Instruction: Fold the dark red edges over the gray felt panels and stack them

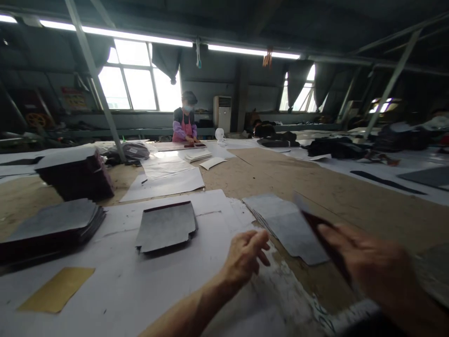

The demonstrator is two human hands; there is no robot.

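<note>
We've got our right hand (368,267) near right, blurred, its grip pinching a dark cut piece (317,224) lifted just above the grey stack (287,224) that lies on the surface (315,182). Our left hand (245,255) hovers just left of that stack, fingers loosely spread, holding nothing, over the white paper sheets (140,290). Further left sits a single grey panel (166,227), and beyond it, on the near left, a thick pile of grey and maroon pieces (52,229), with a yellowish card (58,288) in front. Far off, a person in a pink apron (185,124) works at the same surface. The risk, as we judge it: the pinch is at one edge only, so the limp piece could fold or slip, and a dragging corner might skew the stack beneath.
</note>
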